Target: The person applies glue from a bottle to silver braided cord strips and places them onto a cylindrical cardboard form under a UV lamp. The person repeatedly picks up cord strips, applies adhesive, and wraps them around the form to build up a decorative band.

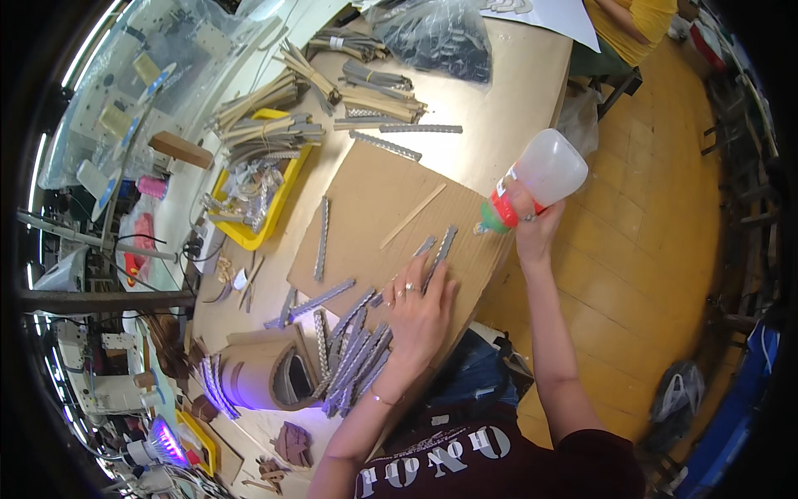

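Note:
My right hand is wrapped round a squeeze bottle with a clear body, a red band and a green cap. The bottle is tilted, its nozzle end pointing down toward the cardboard sheet. Over the lower part of that sheet, my left hand is palm down with bent fingers. A grey strip with a braided silvery edge is held between its thumb and fingers. A second short strip end shows beside it. Another braided strip and a thin pale stick lie on the cardboard.
Loose grey strips pile left of my left forearm, beside a cardboard roll. Beyond are a yellow tray, bundled strips and a plastic bag. Sewing machines stand left; a person in yellow sits far right.

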Motion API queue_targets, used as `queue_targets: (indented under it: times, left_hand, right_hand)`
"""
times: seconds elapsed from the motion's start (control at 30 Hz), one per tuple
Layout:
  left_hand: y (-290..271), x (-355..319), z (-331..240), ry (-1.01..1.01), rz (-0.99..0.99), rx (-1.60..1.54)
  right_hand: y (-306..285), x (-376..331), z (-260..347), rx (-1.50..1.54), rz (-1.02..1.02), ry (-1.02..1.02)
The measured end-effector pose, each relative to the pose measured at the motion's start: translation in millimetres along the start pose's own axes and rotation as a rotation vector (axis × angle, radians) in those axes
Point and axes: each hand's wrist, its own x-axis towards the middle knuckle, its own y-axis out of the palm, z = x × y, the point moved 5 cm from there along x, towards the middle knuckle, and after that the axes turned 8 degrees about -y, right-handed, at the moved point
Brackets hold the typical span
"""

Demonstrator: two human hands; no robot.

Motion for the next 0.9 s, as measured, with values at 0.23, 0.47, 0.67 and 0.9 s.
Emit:
queue_targets:
  times: [0.23, 0.47, 0.67, 0.9]
  left_hand:
    - [-14.5, -49.4, -8.3, -0.09, 0.316, 0.084]
    - [1.5, -61.9, -11.2, -0.13, 0.454, 0.04]
    - [5.4, -64.8, -10.7, -0.122, 0.447, 0.043]
    - [10.2, -66.7, -10.8, -0.101, 0.434, 0.109]
  right_hand:
    - [33.0, -9.7, 23.3, -0.212, 0.215, -0.168]
    - [52.8, -14.9, 17.4, -0.251, 0.248, -0.276]
    - [55.4, -20.7, 14.0, -0.26, 0.303, -0.268]
    - [54.5, -48.7, 12.1, -0.338, 0.385, -0.34]
